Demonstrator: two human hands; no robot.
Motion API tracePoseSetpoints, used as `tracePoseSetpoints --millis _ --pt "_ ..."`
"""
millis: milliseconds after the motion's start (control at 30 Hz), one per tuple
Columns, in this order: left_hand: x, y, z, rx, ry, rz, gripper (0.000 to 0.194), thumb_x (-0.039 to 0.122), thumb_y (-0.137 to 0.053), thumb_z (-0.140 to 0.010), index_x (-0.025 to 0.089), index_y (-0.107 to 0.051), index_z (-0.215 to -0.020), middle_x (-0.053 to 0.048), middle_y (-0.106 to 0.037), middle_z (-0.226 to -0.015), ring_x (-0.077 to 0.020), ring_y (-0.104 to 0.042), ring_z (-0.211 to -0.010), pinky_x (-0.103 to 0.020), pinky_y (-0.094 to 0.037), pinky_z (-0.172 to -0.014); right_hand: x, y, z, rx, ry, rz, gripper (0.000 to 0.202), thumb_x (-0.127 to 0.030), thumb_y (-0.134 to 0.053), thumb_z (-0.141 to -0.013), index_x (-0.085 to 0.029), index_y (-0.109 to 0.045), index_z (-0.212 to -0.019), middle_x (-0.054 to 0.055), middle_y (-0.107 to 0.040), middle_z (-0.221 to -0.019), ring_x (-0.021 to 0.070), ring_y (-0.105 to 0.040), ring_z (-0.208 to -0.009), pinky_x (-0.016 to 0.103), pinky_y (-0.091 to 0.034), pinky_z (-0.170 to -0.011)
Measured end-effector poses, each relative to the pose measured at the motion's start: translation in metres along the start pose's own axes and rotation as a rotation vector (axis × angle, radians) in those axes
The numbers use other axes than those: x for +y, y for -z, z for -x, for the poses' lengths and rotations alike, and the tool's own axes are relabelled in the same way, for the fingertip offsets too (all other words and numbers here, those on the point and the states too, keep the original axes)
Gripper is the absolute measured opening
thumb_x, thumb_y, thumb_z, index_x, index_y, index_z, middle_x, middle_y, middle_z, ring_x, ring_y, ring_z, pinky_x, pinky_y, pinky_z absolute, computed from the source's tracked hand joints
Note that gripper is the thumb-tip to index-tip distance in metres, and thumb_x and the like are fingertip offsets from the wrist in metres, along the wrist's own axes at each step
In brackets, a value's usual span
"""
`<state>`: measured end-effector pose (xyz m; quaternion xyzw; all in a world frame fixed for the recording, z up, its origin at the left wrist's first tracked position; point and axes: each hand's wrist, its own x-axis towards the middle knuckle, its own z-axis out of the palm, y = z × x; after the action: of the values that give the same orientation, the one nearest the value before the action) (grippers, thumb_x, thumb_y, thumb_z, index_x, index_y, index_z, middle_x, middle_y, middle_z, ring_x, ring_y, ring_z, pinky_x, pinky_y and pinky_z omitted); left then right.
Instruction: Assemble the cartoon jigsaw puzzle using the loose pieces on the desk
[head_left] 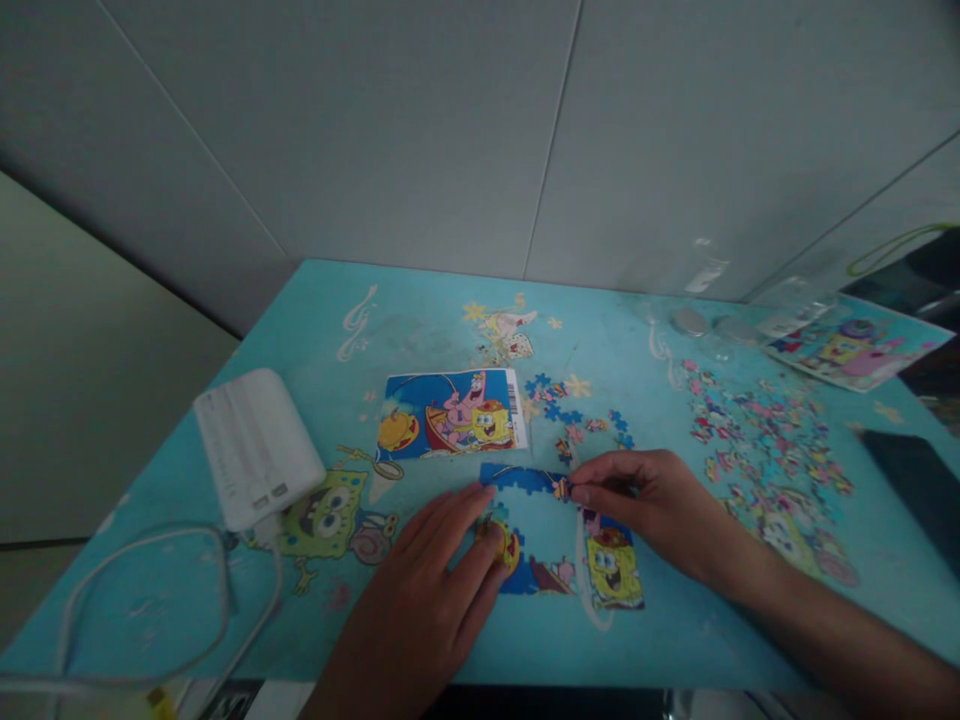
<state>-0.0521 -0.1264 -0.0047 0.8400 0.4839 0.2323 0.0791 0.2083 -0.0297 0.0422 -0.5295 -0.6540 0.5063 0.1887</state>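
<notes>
A partly joined jigsaw puzzle (pixel 544 574) lies near the table's front, its frame of pieces around a gap in the middle. My left hand (pixel 442 580) rests with spread fingers over the puzzle's left side. At the top right end of the upper strip, my right hand (pixel 645 500) pinches a small puzzle piece (pixel 561 489) between thumb and finger. Just behind the puzzle lies a reference picture card (pixel 457 412) with cartoon figures. Loose blue pieces (pixel 553 411) are scattered to the right of the card.
A white power bank (pixel 259 445) with a cable (pixel 225 600) is on the left. Many loose pieces (pixel 772 430) spread across the right, near a second picture (pixel 855 345), clear plastic containers (pixel 795 305) and a dark phone (pixel 915 490).
</notes>
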Motion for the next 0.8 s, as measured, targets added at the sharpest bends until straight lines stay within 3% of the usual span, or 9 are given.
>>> tracePoseSetpoints --millis 433,600,800 --pt "0.001 0.000 0.000 -0.007 0.005 0.010 0.022 0.021 -0.058 -0.100 0.018 -0.062 -0.122 -0.013 -0.050 -0.147 -0.0290 -0.048 -0.137 -0.052 -0.051 -0.108 0.004 0.002 0.012 -0.051 0.006 0.053 0.016 -0.034 -0.067 -0.093 -0.024 -0.078 -0.098 0.000 -0.078 -0.083 0.0138 -0.069 -0.064 0.025 -0.057 -0.059" --pt "0.002 0.002 0.000 -0.020 0.021 0.024 0.021 0.023 -0.058 -0.101 0.018 -0.063 -0.120 -0.013 -0.054 -0.140 -0.0285 -0.049 -0.135 -0.051 -0.051 -0.108 0.004 0.000 0.020 -0.068 0.082 0.182 0.015 -0.033 -0.066 -0.095 -0.028 -0.080 -0.097 -0.003 -0.077 -0.084 0.0128 -0.066 -0.067 0.025 -0.053 -0.062" --pt "0.002 0.002 0.000 -0.007 0.037 0.036 0.020 0.022 -0.057 -0.101 0.019 -0.063 -0.119 -0.012 -0.058 -0.130 -0.0285 -0.054 -0.129 -0.050 -0.053 -0.104 -0.003 -0.011 0.019 -0.173 0.172 0.167 0.014 -0.024 -0.066 -0.095 -0.027 -0.080 -0.098 -0.002 -0.078 -0.086 0.0127 -0.069 -0.072 0.024 -0.054 -0.064"
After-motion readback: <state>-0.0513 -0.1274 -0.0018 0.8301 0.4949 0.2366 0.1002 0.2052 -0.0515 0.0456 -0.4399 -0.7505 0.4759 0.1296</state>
